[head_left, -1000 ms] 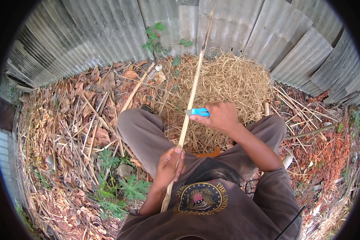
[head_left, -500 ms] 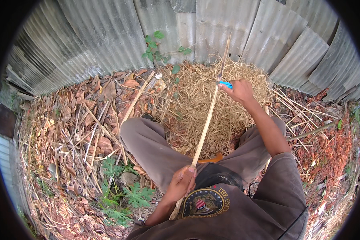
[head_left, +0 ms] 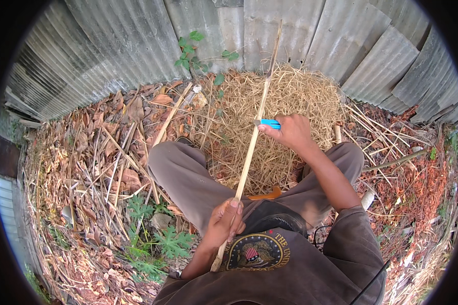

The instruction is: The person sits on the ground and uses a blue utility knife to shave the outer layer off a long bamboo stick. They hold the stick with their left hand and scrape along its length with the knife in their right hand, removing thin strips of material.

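Here, in the head view, my left hand (head_left: 224, 222) is wrapped around the lower part of a pale stick (head_left: 249, 161), which slants from the bottom middle of the frame to the top, right of centre. My right hand (head_left: 292, 133) grips a blue knife (head_left: 270, 123) against it, above centre; straw (head_left: 310, 94) lies upper right of centre.

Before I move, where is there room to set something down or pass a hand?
Nothing looks fully bare. The most open patch is the straw between the right hand and corrugated sheets; a hand might pass between the stick and right forearm. Crowded: left of the left leg, with dry leaves and green plants.
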The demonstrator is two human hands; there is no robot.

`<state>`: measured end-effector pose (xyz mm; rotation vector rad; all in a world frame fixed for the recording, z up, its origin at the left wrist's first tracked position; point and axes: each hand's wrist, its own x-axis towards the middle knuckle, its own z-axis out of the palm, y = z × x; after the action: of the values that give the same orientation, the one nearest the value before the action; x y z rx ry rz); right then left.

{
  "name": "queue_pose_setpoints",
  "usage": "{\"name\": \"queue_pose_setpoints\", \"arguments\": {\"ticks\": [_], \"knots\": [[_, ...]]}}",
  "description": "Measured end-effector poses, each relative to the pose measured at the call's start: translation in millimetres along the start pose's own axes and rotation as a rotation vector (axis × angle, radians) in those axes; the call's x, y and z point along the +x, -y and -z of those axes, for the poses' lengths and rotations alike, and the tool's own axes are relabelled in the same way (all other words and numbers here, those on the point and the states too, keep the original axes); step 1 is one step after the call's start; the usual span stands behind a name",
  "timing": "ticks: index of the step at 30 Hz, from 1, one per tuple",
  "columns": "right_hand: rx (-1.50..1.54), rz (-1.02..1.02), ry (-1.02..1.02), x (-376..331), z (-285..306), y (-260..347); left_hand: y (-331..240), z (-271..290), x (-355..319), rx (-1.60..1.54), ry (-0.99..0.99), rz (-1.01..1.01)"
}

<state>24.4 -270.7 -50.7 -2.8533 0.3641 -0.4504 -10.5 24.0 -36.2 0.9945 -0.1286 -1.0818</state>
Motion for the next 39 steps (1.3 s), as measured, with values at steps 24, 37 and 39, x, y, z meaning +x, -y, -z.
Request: {"name": "queue_pose_setpoints", "arguments": {"ticks": [24,37,39], "knots": [[-0.259,0.079,-0.158,76.1,25.4,-96.0,4.3,-4.6,-8.5,0.122,0.103,-0.007],[-0.264,0.041,-0.021,22.1,74.6,-20.9,8.1,12.2,14.6,0.746,-0.166,-0.239],[-0.123,0.048,0.019,-9.2,64.8,7.2,-6.7,6.3,20.0,0.533,-0.136,-0.155]]}}
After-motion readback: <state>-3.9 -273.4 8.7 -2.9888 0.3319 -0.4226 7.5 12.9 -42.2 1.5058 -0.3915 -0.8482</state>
